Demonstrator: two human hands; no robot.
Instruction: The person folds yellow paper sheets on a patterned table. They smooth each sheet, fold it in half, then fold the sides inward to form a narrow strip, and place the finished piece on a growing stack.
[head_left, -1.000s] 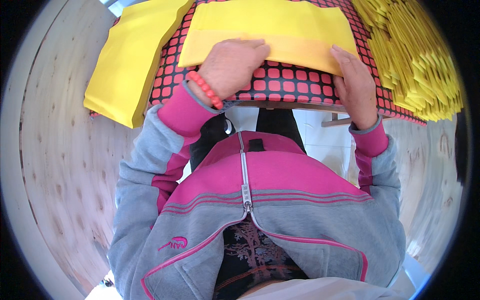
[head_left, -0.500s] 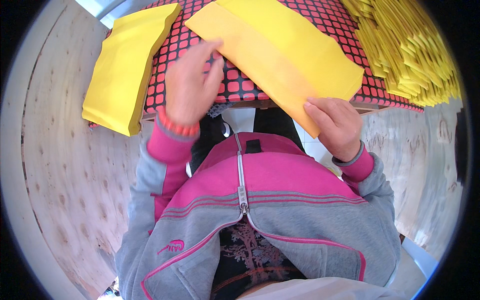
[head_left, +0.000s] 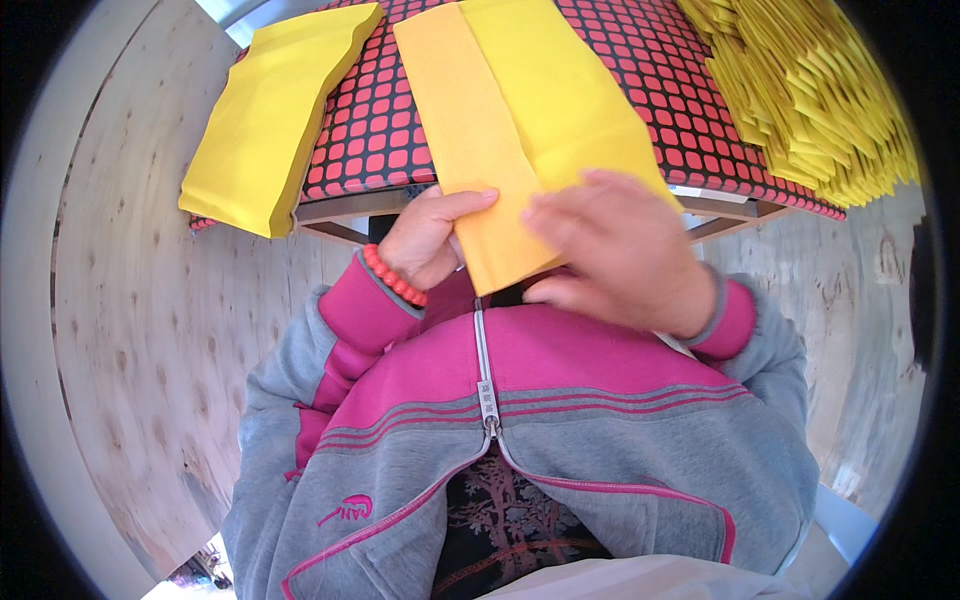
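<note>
A folded yellow sheet (head_left: 575, 85) lies partly on the table, its near end reaching past the edge toward me. Along its left side runs a folded-over strip of deeper orange-yellow (head_left: 478, 130); whether it is paper or cloth I cannot tell. My left hand (head_left: 425, 235), with a red bead bracelet on the wrist, grips the strip's left edge near the bottom, thumb on top and fingers beneath. My right hand (head_left: 625, 250) is over the lower right part of the sheet, its fingers smeared by motion.
A neat stack of flat yellow sheets (head_left: 270, 110) rests at the table's left. On the right, a tall heap of folded yellow pieces (head_left: 810, 100) overhangs the edge. The table wears a red-and-black checked cover (head_left: 375, 130). A pale wooden panel (head_left: 140, 280) stands to the left.
The sheet has turned more upright, its near end swinging left to my middle. My left hand has come down and taken hold of its edge. My right hand has moved left over the sheet.
</note>
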